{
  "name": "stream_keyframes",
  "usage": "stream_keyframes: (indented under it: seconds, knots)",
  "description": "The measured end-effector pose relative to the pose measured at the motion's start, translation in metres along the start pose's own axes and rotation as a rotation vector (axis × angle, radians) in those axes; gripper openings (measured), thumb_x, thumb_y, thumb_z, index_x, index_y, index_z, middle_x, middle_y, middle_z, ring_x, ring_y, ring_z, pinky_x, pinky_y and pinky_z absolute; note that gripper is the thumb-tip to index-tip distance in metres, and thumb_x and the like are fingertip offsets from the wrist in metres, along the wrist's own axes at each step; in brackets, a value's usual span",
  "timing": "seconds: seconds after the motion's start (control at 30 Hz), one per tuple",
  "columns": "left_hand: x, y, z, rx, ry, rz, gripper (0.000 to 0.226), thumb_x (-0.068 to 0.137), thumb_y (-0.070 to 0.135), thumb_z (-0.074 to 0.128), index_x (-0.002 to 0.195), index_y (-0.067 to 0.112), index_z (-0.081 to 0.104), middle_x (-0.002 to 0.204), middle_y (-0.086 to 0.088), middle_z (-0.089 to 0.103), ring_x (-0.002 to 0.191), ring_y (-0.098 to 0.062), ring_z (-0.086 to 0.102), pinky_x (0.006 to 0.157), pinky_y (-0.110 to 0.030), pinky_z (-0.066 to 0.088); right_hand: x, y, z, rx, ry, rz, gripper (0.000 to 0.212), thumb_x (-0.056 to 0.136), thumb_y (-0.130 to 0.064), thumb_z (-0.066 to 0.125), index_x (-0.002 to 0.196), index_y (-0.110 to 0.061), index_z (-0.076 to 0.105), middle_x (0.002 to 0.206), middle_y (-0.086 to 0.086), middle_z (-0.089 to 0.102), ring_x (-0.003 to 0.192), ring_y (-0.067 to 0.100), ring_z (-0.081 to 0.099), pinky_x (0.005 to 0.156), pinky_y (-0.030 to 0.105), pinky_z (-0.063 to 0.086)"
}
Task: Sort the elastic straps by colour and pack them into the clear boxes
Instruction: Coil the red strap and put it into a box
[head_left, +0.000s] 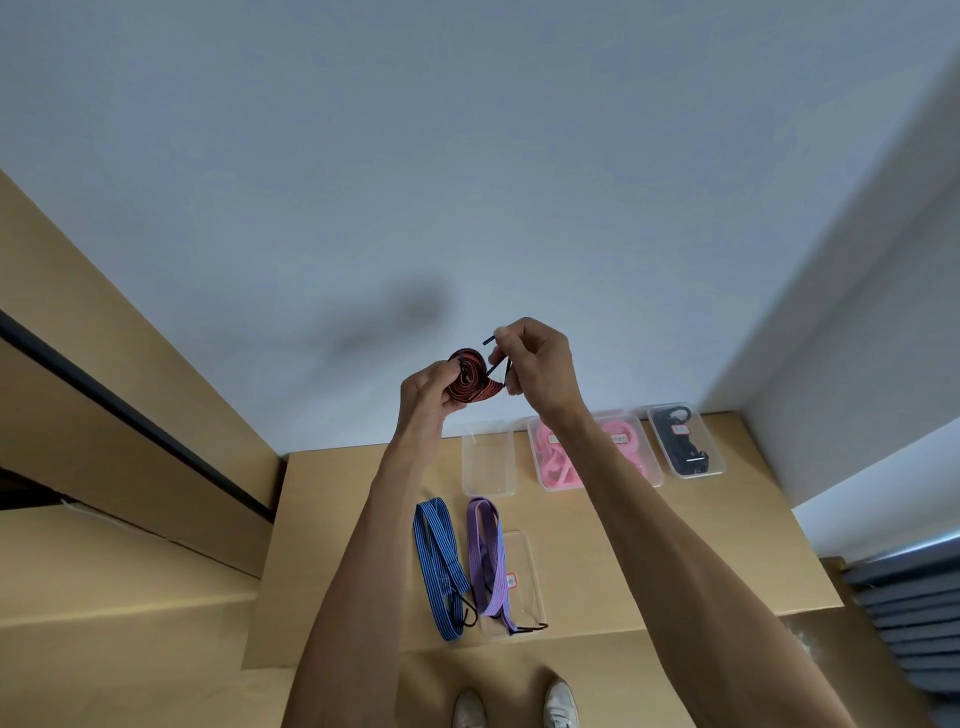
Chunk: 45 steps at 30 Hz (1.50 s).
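Coiled red strap (ribbed elastic)

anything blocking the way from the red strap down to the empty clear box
Nothing visible. The hands hold the coiled red strap in the air above the empty clear box, which is open on the table with nothing in it.

Plain pale blue-white wall fills upper view, w/ soft blurred shadow mid-wall. Light tan wooden tabletop butts against it. Left: tan wood panel w/ dark slot. Right: white corner pillar; below it, grey ribbed stack. Even, diffuse light.
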<state>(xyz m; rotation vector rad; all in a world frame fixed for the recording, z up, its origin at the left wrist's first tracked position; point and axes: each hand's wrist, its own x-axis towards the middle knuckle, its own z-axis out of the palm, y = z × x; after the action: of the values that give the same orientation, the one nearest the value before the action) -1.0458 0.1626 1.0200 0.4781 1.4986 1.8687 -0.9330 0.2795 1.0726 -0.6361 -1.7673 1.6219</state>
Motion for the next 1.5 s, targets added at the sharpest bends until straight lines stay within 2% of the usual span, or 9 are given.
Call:
stream_keyframes:
  seconds: [0.2, 0.37, 0.6, 0.83, 0.97, 1.17, 1.23, 1.37, 1.5]
  knots:
    - [-0.001, 0.016, 0.009, -0.348, -0.030, -0.073, 0.022, 0.087, 0.039, 0.056, 0.080, 0.020, 0.065, 0.080, -0.001, 0.059, 0.073, -0.016, 0.055, 0.056, -0.024, 0.043, 0.010, -0.001, -0.005, 0.111, 0.048, 0.119, 0.034, 0.101, -0.027, 0.057, 0.092, 0.006, 0.061, 0.080, 0.009, 0.072, 0.050, 0.022, 0.062, 0.052, 0.029, 0.052]
    - [0.006, 0.017, 0.009, -0.125, 0.111, -0.097, 0.023, 0.076, 0.039, 0.067, 0.082, 0.016, 0.068, 0.078, -0.003, 0.063, 0.073, -0.016, 0.056, 0.059, -0.025, 0.045, 0.006, 0.005, -0.012, 0.160, 0.060, 0.086, 0.036, 0.101, -0.026, 0.056, 0.081, 0.004, 0.057, 0.077, 0.008, 0.069, 0.044, 0.020, 0.046, 0.047, 0.026, 0.039]
    - [0.010, 0.000, 0.004, 0.077, 0.083, -0.051, 0.026, 0.068, 0.050, 0.071, 0.077, 0.026, 0.076, 0.084, 0.004, 0.072, 0.088, -0.018, 0.064, 0.064, -0.025, 0.053, 0.007, -0.004, -0.007, -0.086, -0.011, -0.039, 0.019, 0.091, -0.019, 0.069, 0.077, -0.005, 0.067, 0.074, 0.009, 0.071, 0.056, 0.026, 0.070, 0.055, 0.028, 0.054]
    - [0.008, 0.009, 0.009, 0.077, 0.088, 0.007, 0.023, 0.071, 0.049, 0.070, 0.076, 0.027, 0.076, 0.085, 0.003, 0.075, 0.081, -0.011, 0.071, 0.065, -0.026, 0.055, 0.005, -0.003, -0.001, -0.208, -0.048, -0.091, 0.018, 0.088, -0.013, 0.071, 0.076, -0.002, 0.065, 0.073, 0.008, 0.069, 0.058, 0.020, 0.071, 0.057, 0.033, 0.058]
    - [0.007, 0.008, 0.006, 0.056, 0.106, 0.009, 0.020, 0.076, 0.044, 0.071, 0.077, 0.025, 0.075, 0.089, -0.001, 0.076, 0.091, -0.020, 0.072, 0.066, -0.027, 0.056, 0.007, -0.007, 0.000, -0.227, -0.070, -0.111, 0.016, 0.086, -0.009, 0.072, 0.074, -0.001, 0.065, 0.084, 0.010, 0.065, 0.054, 0.022, 0.066, 0.056, 0.038, 0.056]
    - [0.002, 0.002, 0.002, 0.058, 0.101, 0.091, 0.024, 0.074, 0.041, 0.072, 0.092, 0.027, 0.078, 0.095, -0.005, 0.076, 0.094, -0.022, 0.073, 0.071, -0.026, 0.058, 0.007, -0.001, 0.007, -0.372, -0.107, 0.007, 0.019, 0.085, -0.016, 0.074, 0.074, -0.002, 0.068, 0.077, 0.010, 0.070, 0.057, 0.023, 0.068, 0.058, 0.033, 0.054]
    - [0.002, 0.004, -0.002, 0.078, 0.066, 0.116, 0.025, 0.076, 0.039, 0.070, 0.097, 0.028, 0.079, 0.097, -0.005, 0.076, 0.093, -0.021, 0.073, 0.072, -0.026, 0.058, 0.008, 0.000, 0.005, -0.316, -0.158, 0.093, 0.020, 0.085, -0.022, 0.075, 0.076, -0.004, 0.072, 0.073, 0.012, 0.072, 0.062, 0.019, 0.070, 0.064, 0.028, 0.056]
    - [0.005, 0.012, -0.001, 0.047, 0.040, 0.113, 0.027, 0.080, 0.037, 0.066, 0.100, 0.023, 0.078, 0.100, -0.009, 0.076, 0.094, -0.027, 0.072, 0.074, -0.026, 0.056, 0.005, 0.003, 0.000, 0.097, -0.250, 0.235, 0.017, 0.090, -0.015, 0.067, 0.086, -0.002, 0.076, 0.084, 0.018, 0.073, 0.081, 0.019, 0.070, 0.086, 0.035, 0.059]
    - [0.004, 0.011, -0.001, 0.026, 0.047, 0.102, 0.024, 0.083, 0.034, 0.064, 0.099, 0.024, 0.078, 0.099, -0.009, 0.076, 0.093, -0.025, 0.071, 0.074, -0.027, 0.056, 0.006, 0.001, 0.003, 0.069, -0.215, 0.242, 0.016, 0.088, -0.015, 0.070, 0.102, -0.011, 0.073, 0.086, 0.005, 0.076, 0.071, 0.014, 0.067, 0.068, 0.025, 0.050]
